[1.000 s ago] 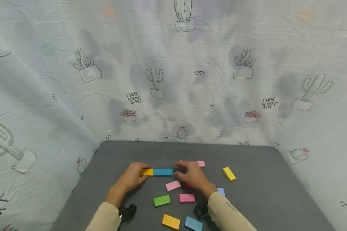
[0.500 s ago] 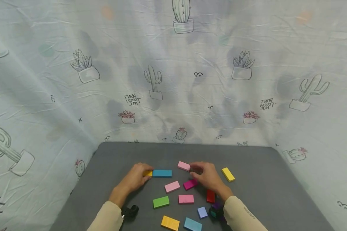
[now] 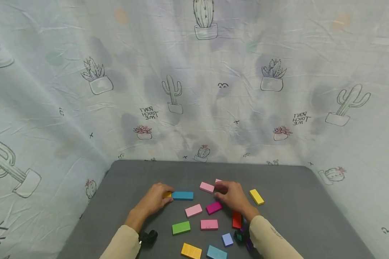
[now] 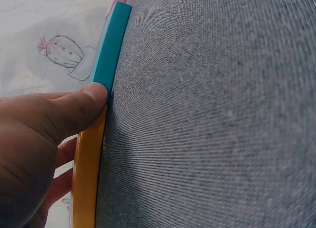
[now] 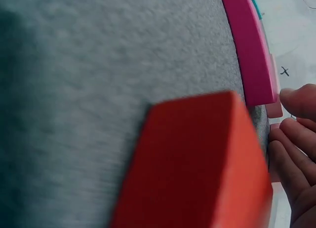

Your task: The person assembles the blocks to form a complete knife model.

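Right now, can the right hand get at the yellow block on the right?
Probably yes: in the head view, the yellow block lies right of the right hand, and no block shows between them.

Orange and blue blocks end to end, pink ones to their right.
Left of lower centre in the head view, the glossy orange block (image 4: 89,173) lies pinched in the left hand (image 3: 155,199), its end meeting the long blue block (image 3: 182,196), which runs level across the frame. Right of them, a pale pink block (image 3: 207,187) lies slightly slanted; another pink block (image 3: 218,180) shows only a corner behind the right hand (image 3: 232,195), contact unclear.
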A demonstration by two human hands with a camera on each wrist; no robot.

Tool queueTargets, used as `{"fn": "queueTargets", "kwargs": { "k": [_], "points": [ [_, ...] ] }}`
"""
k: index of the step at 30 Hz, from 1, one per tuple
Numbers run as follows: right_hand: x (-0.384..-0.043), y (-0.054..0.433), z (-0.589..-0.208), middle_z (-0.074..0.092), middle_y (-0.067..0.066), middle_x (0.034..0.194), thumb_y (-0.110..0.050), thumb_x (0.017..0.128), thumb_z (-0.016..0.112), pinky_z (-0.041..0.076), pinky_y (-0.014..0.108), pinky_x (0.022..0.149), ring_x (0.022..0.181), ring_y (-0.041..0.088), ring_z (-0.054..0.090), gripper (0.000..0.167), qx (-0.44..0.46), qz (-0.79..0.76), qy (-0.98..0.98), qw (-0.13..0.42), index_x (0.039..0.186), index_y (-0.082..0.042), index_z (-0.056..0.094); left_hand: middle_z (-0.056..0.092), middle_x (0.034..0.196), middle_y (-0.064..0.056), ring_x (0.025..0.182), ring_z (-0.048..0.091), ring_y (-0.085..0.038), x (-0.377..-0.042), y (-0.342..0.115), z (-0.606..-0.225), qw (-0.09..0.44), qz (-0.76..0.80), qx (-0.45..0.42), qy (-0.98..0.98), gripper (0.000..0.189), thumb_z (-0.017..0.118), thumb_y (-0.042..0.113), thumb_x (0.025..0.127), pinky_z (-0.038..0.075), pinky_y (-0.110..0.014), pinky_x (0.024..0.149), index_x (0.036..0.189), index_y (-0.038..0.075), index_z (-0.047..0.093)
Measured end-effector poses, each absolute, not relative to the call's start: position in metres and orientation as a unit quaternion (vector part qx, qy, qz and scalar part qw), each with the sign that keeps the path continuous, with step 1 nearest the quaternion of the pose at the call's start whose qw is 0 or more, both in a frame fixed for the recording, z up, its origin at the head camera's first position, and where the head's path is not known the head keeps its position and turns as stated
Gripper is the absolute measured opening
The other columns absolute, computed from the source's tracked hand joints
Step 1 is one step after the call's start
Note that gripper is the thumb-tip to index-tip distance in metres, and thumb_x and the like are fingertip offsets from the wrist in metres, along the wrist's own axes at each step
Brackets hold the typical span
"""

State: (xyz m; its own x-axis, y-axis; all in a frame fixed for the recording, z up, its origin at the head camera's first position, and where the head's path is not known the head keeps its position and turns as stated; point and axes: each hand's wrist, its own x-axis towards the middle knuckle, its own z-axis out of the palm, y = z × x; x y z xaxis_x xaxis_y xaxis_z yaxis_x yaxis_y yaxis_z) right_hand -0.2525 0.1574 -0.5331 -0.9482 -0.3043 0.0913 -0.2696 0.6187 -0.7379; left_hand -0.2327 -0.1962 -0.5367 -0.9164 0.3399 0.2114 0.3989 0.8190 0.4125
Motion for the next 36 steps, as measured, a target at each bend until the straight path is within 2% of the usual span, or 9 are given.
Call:
{"fn": "queueTargets", "kwargs": {
  "k": [5, 11, 26, 36],
  "points": [
    [-0.261, 0.154, -0.533, 0.079, 0.004, 0.131, -0.015, 0.099, 0.082, 0.059, 0.052, 0.107, 0.122, 0.026, 0.075, 0.040, -0.185, -0.404, 0.895, 0.025, 0.138, -0.011, 0.075, 0.083, 0.115, -0.006, 0.109, 0.074, -0.026, -0.233, -0.197, -0.537, 0.069, -0.224, -0.197, -0.952, 0.026, 0.090, 0.014, 0.091, 0.059, -0.053, 0.102, 0.116, 0.008, 0.084],
    [-0.266, 0.150, -0.536, 0.080, 0.005, 0.129, -0.016, 0.098, 0.084, 0.060, 0.052, 0.107, 0.120, 0.026, 0.075, 0.038, -0.208, -0.403, 0.891, 0.021, 0.136, -0.010, 0.076, 0.083, 0.119, -0.005, 0.110, 0.075, -0.025, -0.234, -0.198, -0.537, 0.068, -0.225, -0.215, -0.948, 0.031, 0.089, 0.014, 0.092, 0.060, -0.052, 0.102, 0.122, 0.010, 0.083],
    [-0.267, 0.143, -0.541, 0.080, 0.003, 0.128, -0.011, 0.100, 0.081, 0.059, 0.051, 0.108, 0.121, 0.026, 0.074, 0.034, -0.188, -0.392, 0.900, -0.005, 0.134, -0.012, 0.078, 0.084, 0.112, -0.004, 0.106, 0.076, -0.024, -0.234, -0.198, -0.536, 0.076, -0.216, -0.225, -0.947, 0.026, 0.089, 0.015, 0.092, 0.062, -0.050, 0.097, 0.117, 0.009, 0.085],
    [-0.254, 0.161, -0.540, 0.081, -0.001, 0.127, -0.007, 0.098, 0.083, 0.061, 0.048, 0.105, 0.119, 0.024, 0.076, 0.033, -0.180, -0.401, 0.898, -0.033, 0.130, -0.014, 0.081, 0.084, 0.111, -0.003, 0.104, 0.076, -0.022, -0.233, -0.198, -0.537, 0.074, -0.211, -0.222, -0.949, 0.026, 0.090, 0.016, 0.092, 0.062, -0.049, 0.096, 0.116, 0.010, 0.086]
  ]
}}
